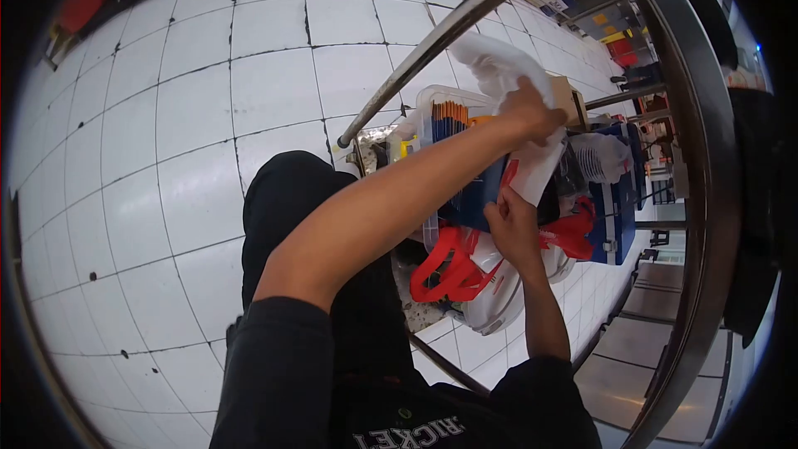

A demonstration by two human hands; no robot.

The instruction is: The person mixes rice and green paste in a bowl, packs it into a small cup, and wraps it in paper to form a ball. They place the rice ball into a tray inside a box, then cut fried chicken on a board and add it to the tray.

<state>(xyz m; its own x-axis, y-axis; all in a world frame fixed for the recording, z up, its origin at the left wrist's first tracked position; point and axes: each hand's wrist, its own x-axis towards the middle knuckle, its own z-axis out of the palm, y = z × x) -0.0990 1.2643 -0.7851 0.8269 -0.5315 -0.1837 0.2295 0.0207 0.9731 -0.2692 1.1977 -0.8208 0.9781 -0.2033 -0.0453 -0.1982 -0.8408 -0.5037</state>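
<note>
My left hand [532, 112] reaches across the lower level of a metal-framed rack, its fingers closed on crumpled white plastic [490, 62]. Nearer to me, my right hand [513, 223] pinches the lower part of the same white plastic, beside a red print. Under my left forearm stands a clear plastic bin [429, 108] with a bundle of orange-tipped blue items [450, 116]. A dark blue item [472, 209] lies by my right hand. Red bag handles [445, 270] and a red plastic bag [572, 229] lie on either side of my right wrist.
A metal bar [440, 37] crosses above the bin, and a curved frame edge [706, 199] runs down the right. Stacked clear cups [600, 158] sit by a blue box [613, 220]. A cardboard box [568, 101] is behind my left hand. White floor tiles [191, 166] lie left.
</note>
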